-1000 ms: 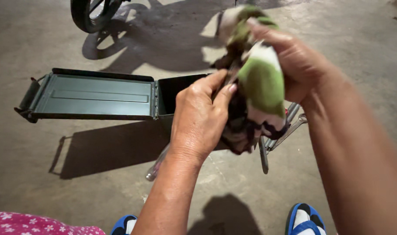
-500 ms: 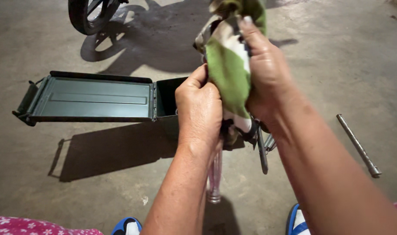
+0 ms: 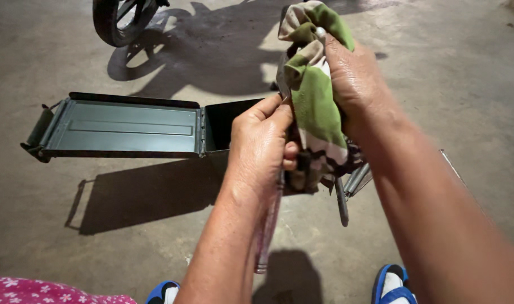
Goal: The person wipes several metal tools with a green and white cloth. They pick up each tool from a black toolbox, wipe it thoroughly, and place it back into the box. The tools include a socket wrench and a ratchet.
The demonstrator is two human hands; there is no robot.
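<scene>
Head view: at frame centre, the left hand [image 3: 261, 147] clenches a clear-handled tool [image 3: 267, 229], while the right hand [image 3: 355, 84] grips a green camouflage rag [image 3: 313, 95] over it; an open green metal box [image 3: 124, 125] lies left.

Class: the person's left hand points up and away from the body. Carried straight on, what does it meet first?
The left hand already touches the green, white and brown patterned cloth held by the right hand; that cloth comes first, though depth is uncertain.

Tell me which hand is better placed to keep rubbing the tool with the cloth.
The right hand. It already wraps the green patterned cloth around the tool's upper part. The left hand has its grip on the translucent tool handle, steadying it, so it seems less free.
</scene>
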